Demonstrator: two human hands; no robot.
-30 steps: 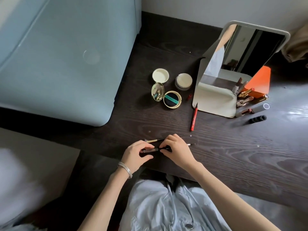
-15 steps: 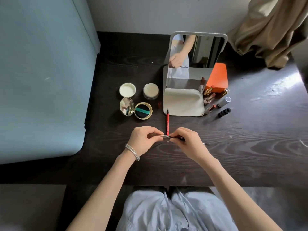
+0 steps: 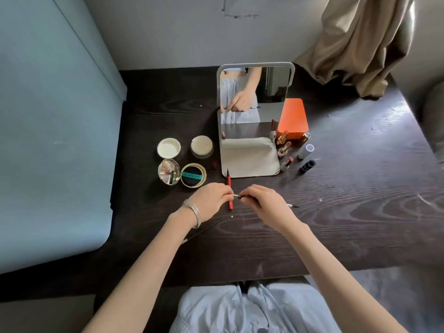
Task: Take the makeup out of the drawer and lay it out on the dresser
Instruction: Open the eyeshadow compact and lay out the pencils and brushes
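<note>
Both hands meet over the dark wooden dresser (image 3: pixel 348 212). My left hand (image 3: pixel 211 200) and my right hand (image 3: pixel 266 203) pinch the two ends of a thin silver-and-black makeup pencil (image 3: pixel 237 196); its brush tip (image 3: pixel 294 205) sticks out past my right hand. A red eyeliner pen (image 3: pixel 229 188) lies under my left fingers. An open gold cushion compact (image 3: pixel 181 174), a white lid (image 3: pixel 168 148) and a powder jar (image 3: pixel 202 146) sit to the left. Several lipsticks (image 3: pixel 284 150) stand to the right of the mirror. No drawer is in view.
A standing mirror (image 3: pixel 252 121) faces me mid-dresser, with an orange box (image 3: pixel 293 118) behind it. A white tube (image 3: pixel 305 151) and a black cap (image 3: pixel 307 165) lie near the lipsticks. A thin dark brush (image 3: pixel 204 230) lies under my left wrist. A blue cabinet (image 3: pixel 55 140) stands left, a beige curtain (image 3: pixel 360 44) back right.
The view has tilted up and turned right, showing more wall and curtain. Both hands have kept hold of the thin pencil and lifted it further from the dresser's front edge, over the red pen.
</note>
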